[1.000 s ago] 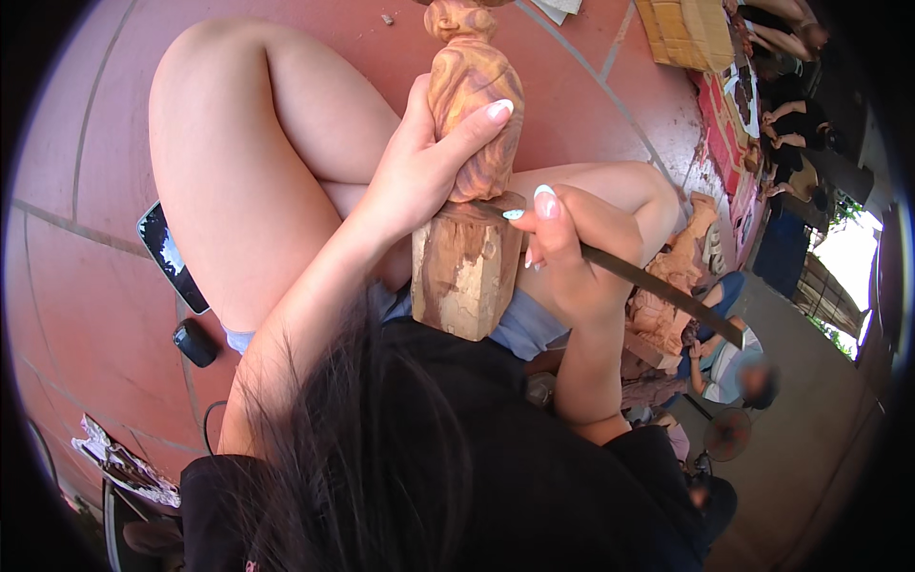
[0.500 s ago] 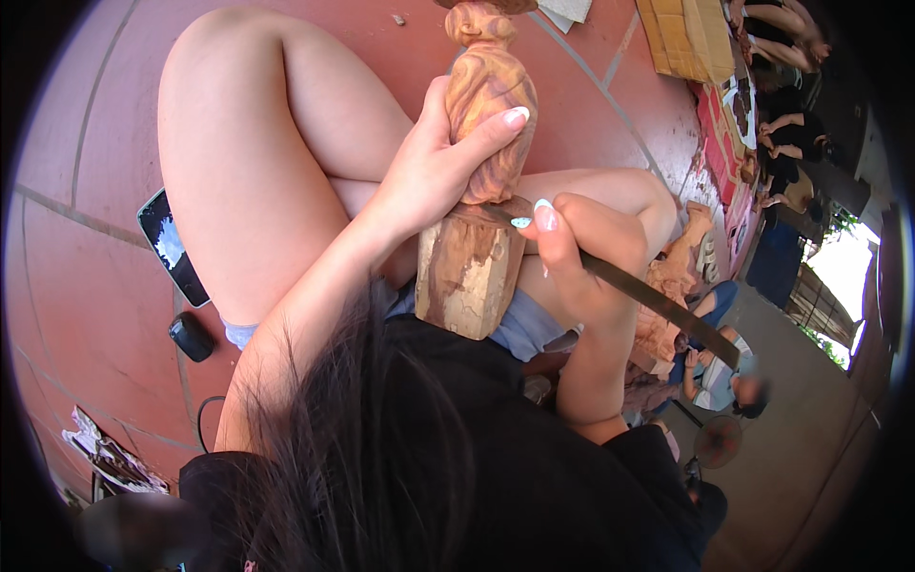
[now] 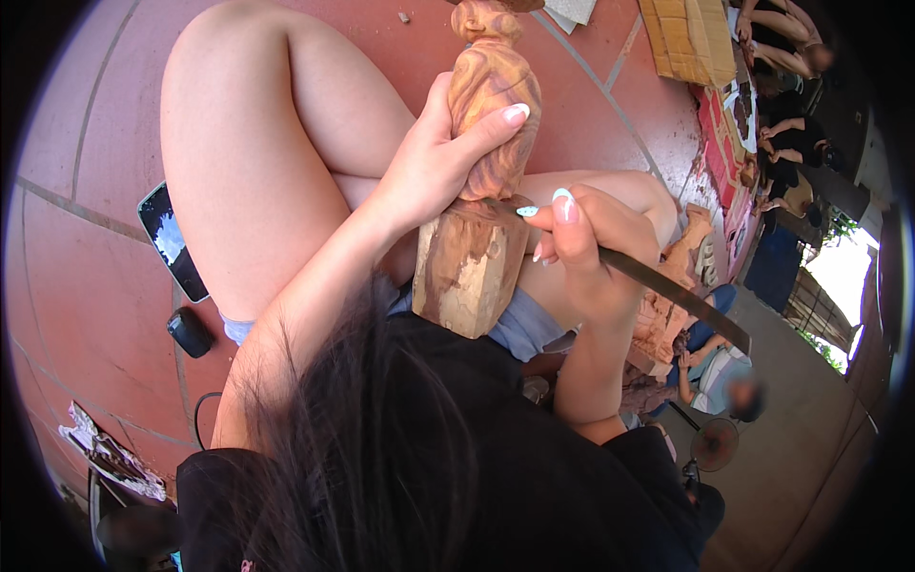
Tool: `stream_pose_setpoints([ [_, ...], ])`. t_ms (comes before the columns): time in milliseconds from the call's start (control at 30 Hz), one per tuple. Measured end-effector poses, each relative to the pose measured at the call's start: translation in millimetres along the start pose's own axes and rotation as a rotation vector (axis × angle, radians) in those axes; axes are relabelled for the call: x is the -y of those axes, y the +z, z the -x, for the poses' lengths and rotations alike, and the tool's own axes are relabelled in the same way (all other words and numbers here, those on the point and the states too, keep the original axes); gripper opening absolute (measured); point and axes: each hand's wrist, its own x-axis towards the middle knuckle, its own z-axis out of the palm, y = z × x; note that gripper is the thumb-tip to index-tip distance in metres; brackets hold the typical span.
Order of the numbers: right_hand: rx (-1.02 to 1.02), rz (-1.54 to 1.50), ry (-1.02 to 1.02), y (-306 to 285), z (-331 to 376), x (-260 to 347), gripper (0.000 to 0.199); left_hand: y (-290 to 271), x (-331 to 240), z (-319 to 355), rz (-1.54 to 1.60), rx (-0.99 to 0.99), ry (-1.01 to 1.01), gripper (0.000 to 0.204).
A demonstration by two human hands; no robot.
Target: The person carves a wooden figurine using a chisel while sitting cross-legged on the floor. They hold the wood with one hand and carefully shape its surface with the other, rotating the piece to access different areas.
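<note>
At the lower centre of the frame, dark hair and a black garment hide the torso. Just above them, the squared base of one wooden carving [image 3: 474,262] rests on the lap at centre frame, upright, its carved figure rising toward the top edge.

The left hand [image 3: 434,167] wraps the carved middle section; its fingers [image 3: 496,124] are closed around the wood, thumb laid across the front. The right hand [image 3: 581,243] sits to the right of centre, fingers pinched shut on one long dark carving tool [image 3: 667,291], whose tip meets the carving where figure and base join.

Against the frame one second earlier, the carving stands more upright and the tool tip has stayed at the same joint. Judgement: cutting continues at one spot while the piece is only re-angled.

Count: one carving, one tool, two hands. On the red tiled floor [image 3: 86,286] at left lie one phone [image 3: 172,240] and one small black object [image 3: 191,332]. Other people sit at upper right.
</note>
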Motion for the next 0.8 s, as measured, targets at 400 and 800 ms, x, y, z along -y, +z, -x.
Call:
stream_pose_setpoints([
  [400, 0.088, 0.117, -0.142, 3.5, 6.5, 1.7, 0.027, -3.7, 2.7, 1.1, 0.053, 0.009, 0.022, 0.053],
  [800, 0.121, 0.213, -0.247, 8.1, 8.8, 3.3, 0.025, -9.8, 3.0, 3.8, 0.071, 0.008, 0.011, 0.054],
])
